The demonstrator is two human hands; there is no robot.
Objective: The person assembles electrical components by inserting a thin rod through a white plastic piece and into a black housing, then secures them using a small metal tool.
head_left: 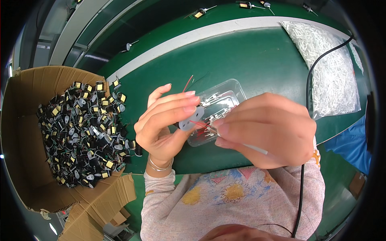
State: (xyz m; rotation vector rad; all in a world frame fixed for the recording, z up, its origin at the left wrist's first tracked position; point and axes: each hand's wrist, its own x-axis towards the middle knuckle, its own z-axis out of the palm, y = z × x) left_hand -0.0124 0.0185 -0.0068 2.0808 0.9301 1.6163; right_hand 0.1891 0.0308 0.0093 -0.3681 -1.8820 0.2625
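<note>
Motor unit gripped above the clear tray

The gray-faced motor unit (196, 116) sat near the middle of the view, over the tray's nine o'clock side. The left hand (161, 120) was curled around it, fingers above and thumb below. The right hand (267, 128), nearly closed, pinched its red leads (199, 123) at the fingertips; whether it also gripped a slim whitish rod (255, 148) could not be told.

The clear plastic tray (240, 86) showed its rim toward two o'clock. Green tabletop (257, 60) stretched beyond to a pale rail (193, 34) at twelve. At nine, close to the left wrist, a cardboard box (24, 116) limited sideways room; at two lay a clear bag (333, 76) of white pieces. A black cable (309, 88) passed the right wrist at three.
</note>
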